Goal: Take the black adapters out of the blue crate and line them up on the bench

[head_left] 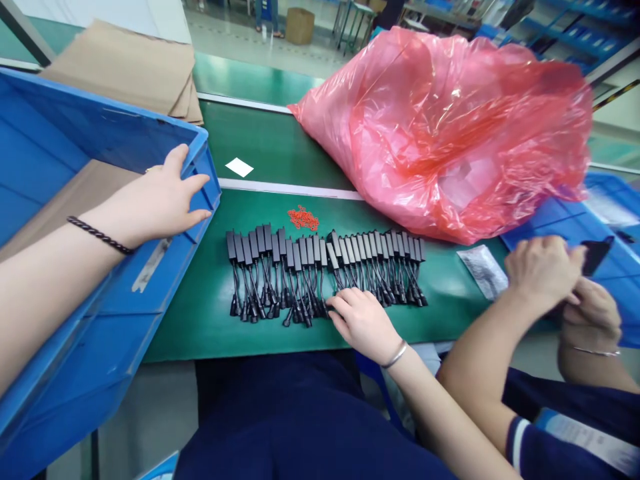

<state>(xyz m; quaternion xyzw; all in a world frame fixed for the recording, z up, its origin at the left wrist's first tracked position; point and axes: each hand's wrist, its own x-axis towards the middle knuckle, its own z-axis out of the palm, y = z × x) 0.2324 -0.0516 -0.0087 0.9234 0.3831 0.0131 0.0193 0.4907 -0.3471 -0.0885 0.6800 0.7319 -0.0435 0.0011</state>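
My left hand [167,193] is at the upper rim of the blue crate [187,143], its thumb and fingers spread apart and nothing visible in its grasp. A long row of black boxed connectors with short cables [303,253] lies on the green table [210,340]. My right hand [363,320] rests at the near edge of that row, its fingers bent down over the cable ends; what its fingertips hold, if anything, is hidden. Behind the row sits a small pile of orange rings [303,218].
A large pink plastic bag [450,133] bulges at the back right. Close on my right, a co-worker's hands [545,273] hold a black item near another blue crate [625,293]. A silver packet [483,270], white card [239,167] and cardboard sheets [125,67] lie around.
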